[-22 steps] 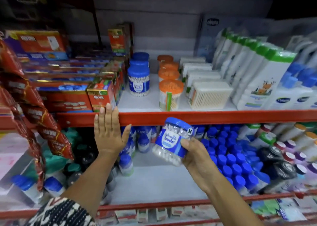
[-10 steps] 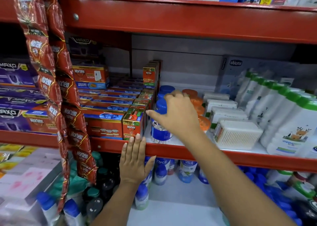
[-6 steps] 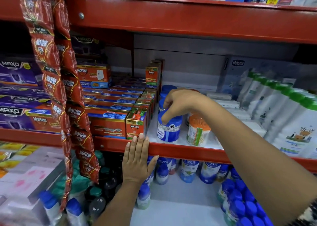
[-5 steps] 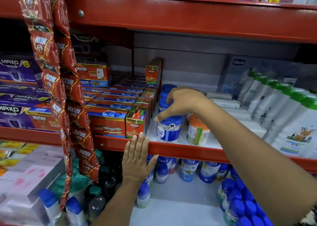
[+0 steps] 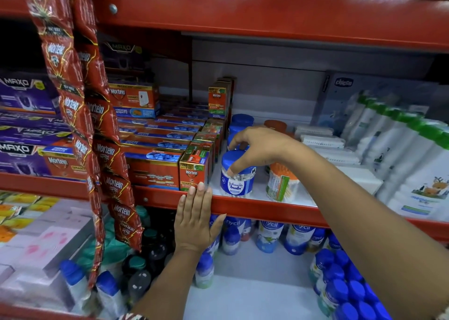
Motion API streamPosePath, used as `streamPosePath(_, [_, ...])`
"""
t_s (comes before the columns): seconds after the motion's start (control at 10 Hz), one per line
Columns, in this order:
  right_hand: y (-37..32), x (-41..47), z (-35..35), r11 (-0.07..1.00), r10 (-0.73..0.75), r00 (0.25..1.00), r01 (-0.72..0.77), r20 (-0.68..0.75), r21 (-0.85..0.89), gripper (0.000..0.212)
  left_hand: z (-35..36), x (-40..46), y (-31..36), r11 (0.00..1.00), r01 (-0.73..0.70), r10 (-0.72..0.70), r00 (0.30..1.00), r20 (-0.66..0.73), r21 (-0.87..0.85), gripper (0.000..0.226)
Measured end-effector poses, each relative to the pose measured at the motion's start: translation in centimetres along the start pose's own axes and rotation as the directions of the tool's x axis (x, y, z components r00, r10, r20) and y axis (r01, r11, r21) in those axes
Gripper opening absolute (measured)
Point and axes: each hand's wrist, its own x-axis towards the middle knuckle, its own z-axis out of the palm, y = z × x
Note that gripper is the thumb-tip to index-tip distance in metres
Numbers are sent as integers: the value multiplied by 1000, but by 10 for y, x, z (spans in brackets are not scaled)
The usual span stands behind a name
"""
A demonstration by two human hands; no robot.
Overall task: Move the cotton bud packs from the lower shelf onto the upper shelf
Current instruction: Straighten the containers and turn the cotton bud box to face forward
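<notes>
A clear cotton bud jar [image 5: 236,183] with a blue lid and a blue "buds" label stands upright near the front of the upper shelf [image 5: 267,209], beside a Mortein box. My right hand [image 5: 260,147] reaches over it from the right, thumb and fingertips closed around its lid. More blue-lidded jars [image 5: 241,120] stand in a row behind it. My left hand [image 5: 195,220] lies flat against the red front rail of that shelf, holding nothing. The lower shelf floor [image 5: 255,295] shows white below.
An orange-lidded bud jar [image 5: 280,184] stands right of the blue one, with white bud boxes [image 5: 323,139] and white bottles [image 5: 413,161] beyond. Mortein boxes [image 5: 194,171] fill the left. Red sachet strips [image 5: 102,149] hang at left. Nycil bottles [image 5: 269,234] and blue-capped bottles [image 5: 345,293] crowd the lower shelf.
The jar went from my right hand at the lower shelf up onto the upper shelf. It now stands with its label facing front. My left hand stayed on the rail.
</notes>
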Motion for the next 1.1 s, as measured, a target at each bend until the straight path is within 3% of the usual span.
streamPosePath(0.1, [3,-5,0,1000,15,1000,-14,-23,24,77,0,-1,0,1000,-1,1,1000,5,-2,67])
streamPosePath(0.2, [15,-17,-10,997,76,989,-77,-127,2,73,0,-2,-2,1000,-4,4,1000,2,-1,67])
streamPosePath(0.3, [34,-26,-24,964,175,971,-202,-162,-172,66,1,-2,-2,1000,3,-3,1000,3,3,67])
streamPosePath(0.4, [46,-34,-26,928,286,958,-285,-32,-240,75,2,-2,0,1000,4,-4,1000,2,0,67])
streamPosePath(0.5, [51,-38,-17,910,308,951,-304,-33,-282,83,2,-2,0,1000,3,-3,1000,7,4,67])
streamPosePath(0.6, [55,-39,-16,932,267,963,-264,-20,-247,61,2,-2,0,1000,1,-1,1000,12,-4,67])
streamPosePath(0.7, [57,-45,-22,968,232,972,-226,40,-106,77,3,-3,-1,1000,3,-3,1000,5,-7,67])
streamPosePath(0.8, [56,-46,-18,950,265,964,-261,-4,-172,96,3,-3,0,1000,5,-5,1000,5,-1,67])
streamPosePath(0.9, [58,-44,-13,946,259,966,-254,-1,-201,72,3,-3,-1,1000,3,-3,1000,6,0,67])
streamPosePath(1.0, [60,-47,-14,973,228,973,-226,31,-46,73,4,-3,-1,1000,-2,2,1000,9,1,67])
streamPosePath(1.1, [60,-49,-12,971,232,973,-233,-14,-59,77,4,-4,-1,1000,-3,2,1000,13,3,67])
